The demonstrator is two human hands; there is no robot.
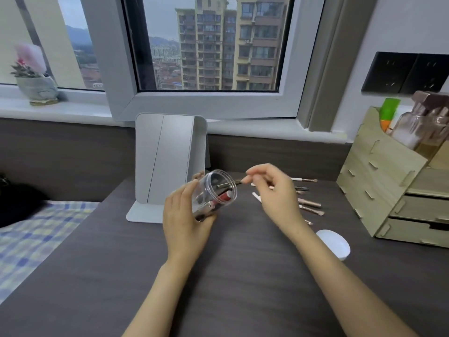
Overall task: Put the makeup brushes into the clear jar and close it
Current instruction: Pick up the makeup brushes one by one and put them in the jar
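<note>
My left hand (185, 220) grips the clear jar (215, 193), tilted with its open mouth toward the upper right. Inside it lie a red-and-silver piece and some dark brushes. My right hand (274, 190) pinches the end of a thin dark brush (229, 184) whose other end sits in the jar's mouth. Several rose-gold makeup brushes (309, 204) lie on the dark desk behind my right hand, partly hidden by it. The white lid (334, 244) rests on the desk at the right.
A folding white mirror (167, 164) stands just behind the jar. A wooden drawer organiser (393, 190) with bottles fills the right side. A checked cloth (31, 239) lies left of the desk (230, 288). A potted plant (36, 76) sits on the windowsill.
</note>
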